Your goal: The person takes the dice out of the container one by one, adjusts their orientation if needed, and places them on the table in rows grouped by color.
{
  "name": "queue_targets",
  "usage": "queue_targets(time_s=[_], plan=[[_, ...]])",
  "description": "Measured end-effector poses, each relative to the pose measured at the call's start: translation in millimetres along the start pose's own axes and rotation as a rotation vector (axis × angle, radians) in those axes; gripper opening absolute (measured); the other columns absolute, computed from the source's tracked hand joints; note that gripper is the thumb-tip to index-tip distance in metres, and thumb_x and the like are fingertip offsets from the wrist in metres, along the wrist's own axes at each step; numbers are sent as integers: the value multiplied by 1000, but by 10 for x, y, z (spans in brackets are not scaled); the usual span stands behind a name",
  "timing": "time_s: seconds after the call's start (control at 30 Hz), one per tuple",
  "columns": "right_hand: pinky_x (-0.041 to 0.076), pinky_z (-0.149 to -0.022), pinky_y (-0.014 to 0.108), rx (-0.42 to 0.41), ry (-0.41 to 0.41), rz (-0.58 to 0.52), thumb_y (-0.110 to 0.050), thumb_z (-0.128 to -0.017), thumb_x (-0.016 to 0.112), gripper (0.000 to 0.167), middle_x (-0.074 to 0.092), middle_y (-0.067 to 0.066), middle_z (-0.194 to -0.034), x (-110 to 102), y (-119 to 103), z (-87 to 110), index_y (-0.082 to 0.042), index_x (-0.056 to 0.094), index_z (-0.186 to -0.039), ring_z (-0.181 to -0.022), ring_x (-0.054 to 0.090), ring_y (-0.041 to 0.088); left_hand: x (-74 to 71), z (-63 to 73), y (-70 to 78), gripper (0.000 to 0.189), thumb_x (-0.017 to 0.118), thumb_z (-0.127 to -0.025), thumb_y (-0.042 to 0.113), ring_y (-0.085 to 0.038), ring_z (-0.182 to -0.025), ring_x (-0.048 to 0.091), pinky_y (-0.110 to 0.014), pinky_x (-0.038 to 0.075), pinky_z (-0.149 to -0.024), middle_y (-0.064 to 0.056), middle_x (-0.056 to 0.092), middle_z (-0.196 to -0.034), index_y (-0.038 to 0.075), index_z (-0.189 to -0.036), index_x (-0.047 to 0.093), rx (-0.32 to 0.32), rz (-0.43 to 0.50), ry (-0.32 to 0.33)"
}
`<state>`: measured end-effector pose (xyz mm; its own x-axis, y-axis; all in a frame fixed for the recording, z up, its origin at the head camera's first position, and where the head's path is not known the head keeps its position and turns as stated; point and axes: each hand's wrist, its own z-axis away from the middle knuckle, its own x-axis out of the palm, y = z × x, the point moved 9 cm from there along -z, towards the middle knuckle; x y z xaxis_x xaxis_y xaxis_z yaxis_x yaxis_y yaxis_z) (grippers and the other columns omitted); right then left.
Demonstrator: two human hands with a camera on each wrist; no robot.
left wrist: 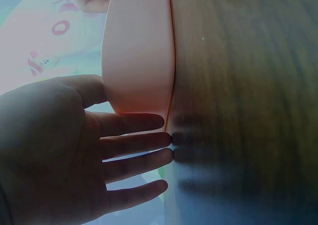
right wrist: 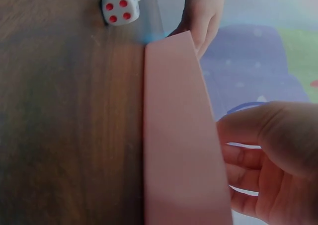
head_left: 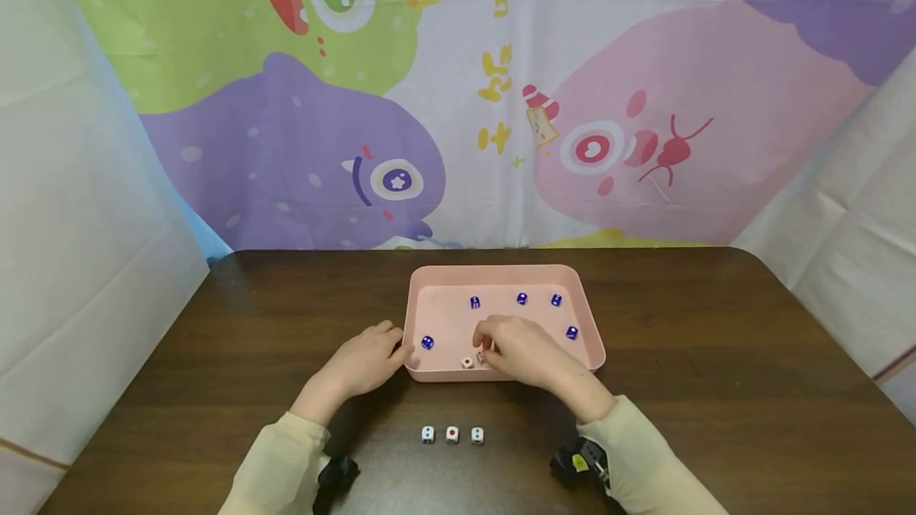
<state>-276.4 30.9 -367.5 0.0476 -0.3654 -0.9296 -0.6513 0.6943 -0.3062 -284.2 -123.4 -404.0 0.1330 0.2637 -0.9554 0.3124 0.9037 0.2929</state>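
Observation:
A pink tray [head_left: 501, 376] stands on the table with several blue dice [head_left: 522, 299] spread inside. My right hand [head_left: 525, 352] reaches over its near rim, thumb and fingertips at a white die [head_left: 480, 357] on the tray floor. Another white die [head_left: 467, 362] lies just left of it. In the right wrist view the tray's pink wall [right wrist: 174, 130] hides those fingertips. My left hand [head_left: 365, 360] rests at the tray's left side. The left wrist view shows its fingers [left wrist: 134, 144] straight beside the tray's corner and the thumb at the rim.
Three white dice [head_left: 452, 435] sit in a row on the brown wooden table [head_left: 286, 292], in front of the tray. A cartoon-printed cloth [head_left: 487, 205] hangs behind the table's far edge, and pale cloth [head_left: 93, 221] hangs at both sides.

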Motion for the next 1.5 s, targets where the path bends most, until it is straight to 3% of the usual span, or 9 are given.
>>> queue_targets(time_s=[0.67, 1.5], plan=[[45, -69, 29, 59, -87, -62, -8, -78, 64, 10, 60, -2, -80, 196, 190, -39, -12, 67, -86, -73, 53, 10, -2, -7, -5, 32, 46, -93, 32, -23, -88, 55, -43, 45, -80, -7, 55, -94, 5, -102, 61, 0, 1, 9], [45, -67, 27, 107, -101, -130, -14, -80, 67, 4, 60, -5, -74, 238, 267, -35, -13, 65, -83, -68, 52, 8, -3, -5, 7, 32, 46, -93, 31, -24, -89, 55, -43, 45, -79, -7, 54, -96, 5, -102, 61, 5, -3, 8]])
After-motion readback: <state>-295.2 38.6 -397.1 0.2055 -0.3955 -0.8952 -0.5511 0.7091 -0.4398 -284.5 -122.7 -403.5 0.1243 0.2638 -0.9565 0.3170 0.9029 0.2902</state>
